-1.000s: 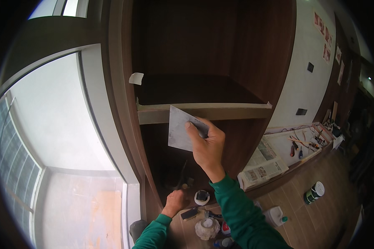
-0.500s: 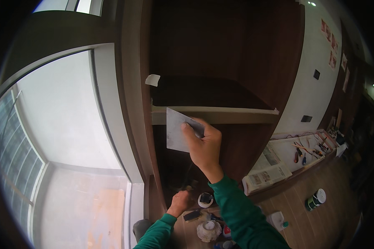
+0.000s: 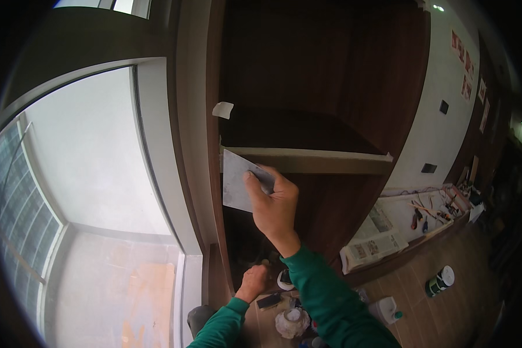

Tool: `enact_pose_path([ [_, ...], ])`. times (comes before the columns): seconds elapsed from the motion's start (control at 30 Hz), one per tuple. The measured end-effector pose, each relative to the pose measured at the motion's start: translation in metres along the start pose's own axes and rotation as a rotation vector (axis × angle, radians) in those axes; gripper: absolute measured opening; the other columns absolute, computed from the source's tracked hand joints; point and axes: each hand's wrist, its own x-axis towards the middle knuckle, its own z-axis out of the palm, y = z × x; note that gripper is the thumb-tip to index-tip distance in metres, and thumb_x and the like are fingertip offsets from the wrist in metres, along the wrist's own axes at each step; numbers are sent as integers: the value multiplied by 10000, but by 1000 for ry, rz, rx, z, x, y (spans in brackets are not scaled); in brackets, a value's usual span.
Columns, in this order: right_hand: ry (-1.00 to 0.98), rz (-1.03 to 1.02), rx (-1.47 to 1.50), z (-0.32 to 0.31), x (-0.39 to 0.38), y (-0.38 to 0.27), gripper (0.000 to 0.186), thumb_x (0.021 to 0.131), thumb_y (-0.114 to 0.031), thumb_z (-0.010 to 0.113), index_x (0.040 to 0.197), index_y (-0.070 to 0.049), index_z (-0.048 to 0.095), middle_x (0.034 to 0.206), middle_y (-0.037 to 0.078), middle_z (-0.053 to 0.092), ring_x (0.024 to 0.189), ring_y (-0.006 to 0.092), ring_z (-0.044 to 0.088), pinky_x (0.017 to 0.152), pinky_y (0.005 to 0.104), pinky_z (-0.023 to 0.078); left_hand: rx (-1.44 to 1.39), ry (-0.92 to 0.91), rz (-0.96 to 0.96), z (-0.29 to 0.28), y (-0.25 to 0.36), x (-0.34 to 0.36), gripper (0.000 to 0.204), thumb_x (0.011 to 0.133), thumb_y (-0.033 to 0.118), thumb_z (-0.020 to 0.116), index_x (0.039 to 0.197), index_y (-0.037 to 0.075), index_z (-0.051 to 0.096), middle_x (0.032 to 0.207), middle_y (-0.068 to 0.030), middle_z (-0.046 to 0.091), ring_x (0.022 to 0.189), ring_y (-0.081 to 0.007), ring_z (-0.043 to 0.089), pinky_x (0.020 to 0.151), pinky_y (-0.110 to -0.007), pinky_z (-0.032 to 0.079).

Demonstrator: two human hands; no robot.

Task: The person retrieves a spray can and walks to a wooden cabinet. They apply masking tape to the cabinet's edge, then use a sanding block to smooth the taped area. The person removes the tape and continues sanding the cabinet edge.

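My right hand (image 3: 274, 203) is raised in front of a dark wooden cabinet and grips a flat grey putty blade (image 3: 235, 181), held against the pale front edge of the shelf (image 3: 325, 161). The blade's left side lies by the cabinet's left upright (image 3: 214, 174). My left hand (image 3: 252, 282) is low down, by the lower part of the cabinet, with its fingers curled; what it holds is hidden. Both sleeves are green. A small scrap of pale tape (image 3: 223, 109) sticks to the upright above the shelf.
A large window (image 3: 81, 191) fills the left. Below stand a small round container (image 3: 284, 279), a white tub (image 3: 292, 322) and a dark flat object (image 3: 269, 301). To the right lie newspaper (image 3: 374, 246), tools on a sheet (image 3: 429, 211), a green can (image 3: 441, 280) and a white bottle (image 3: 387, 309).
The view has shifted slightly; my right hand with the blade has stayed at the shelf's front edge, nearer the left upright. My left hand remains low.
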Motion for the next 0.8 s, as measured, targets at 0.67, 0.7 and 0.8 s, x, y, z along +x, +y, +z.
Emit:
enact_pose_path([
  [0.67, -659, 729, -327, -142, -389, -63, 213, 898, -105, 677, 1072, 14, 699, 942, 187, 714, 826, 387, 699, 735, 445, 568, -42, 190, -73, -56, -1, -22, 280, 717, 138, 828, 952, 0, 761, 907, -201, 746, 838, -358, 737, 744, -406, 588],
  [0.7, -822, 692, -298, -133, -409, -68, 231, 869, -87, 684, 1077, 13, 698, 942, 179, 709, 816, 371, 699, 738, 455, 568, -45, 175, -92, -59, 3, -22, 289, 720, 135, 831, 960, -10, 760, 908, -198, 750, 836, -351, 741, 746, -398, 588],
  [0.8, -962, 708, -220, -126, -393, -94, 198, 867, -102, 701, 1034, 2, 719, 913, 181, 721, 800, 369, 708, 736, 448, 573, -59, 148, -64, -54, 8, -15, 307, 726, 125, 833, 977, -33, 756, 914, -206, 754, 831, -342, 747, 753, -384, 589],
])
